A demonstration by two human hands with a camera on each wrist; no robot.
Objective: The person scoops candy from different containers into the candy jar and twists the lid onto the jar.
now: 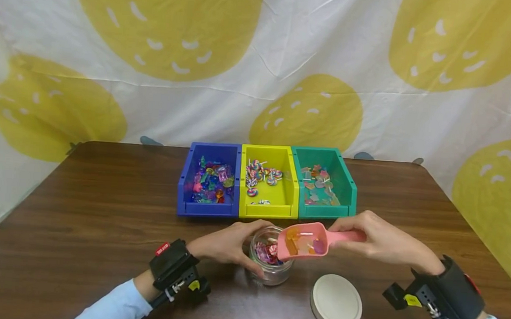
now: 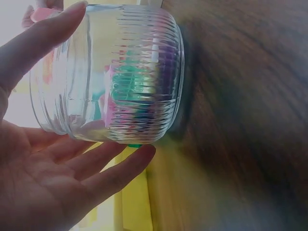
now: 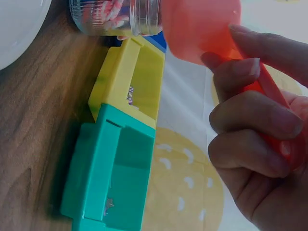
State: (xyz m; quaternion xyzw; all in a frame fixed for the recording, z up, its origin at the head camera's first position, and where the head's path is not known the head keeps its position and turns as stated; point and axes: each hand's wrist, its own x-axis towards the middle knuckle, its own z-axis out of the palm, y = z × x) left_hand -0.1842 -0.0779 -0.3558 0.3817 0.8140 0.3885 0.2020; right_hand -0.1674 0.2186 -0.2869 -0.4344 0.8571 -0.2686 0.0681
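Note:
My left hand (image 1: 227, 245) holds a clear glass jar (image 1: 276, 278) upright on the table, thumb on one side and fingers along the other. Colourful candy-like pieces fill the jar's lower part, and ribbed glass (image 2: 149, 72) shows in the left wrist view. In my right hand (image 1: 381, 240) is the handle of a pink scoop (image 1: 349, 236), with fingers curled round it. The scoop's front edge lies over the jar's open mouth. Orange, purple and pale pieces sit in the scoop. Close by on the table lies a round white lid (image 1: 336, 302).
Behind the jar, three bins stand side by side: a blue bin (image 1: 207, 210) with mixed shiny pieces, a yellow bin (image 1: 269, 211) with swirled lollipop pieces, and a green bin (image 1: 326, 212) with pale translucent ones. A lemon-patterned cloth (image 1: 308, 44) hangs behind the brown table (image 1: 101, 208).

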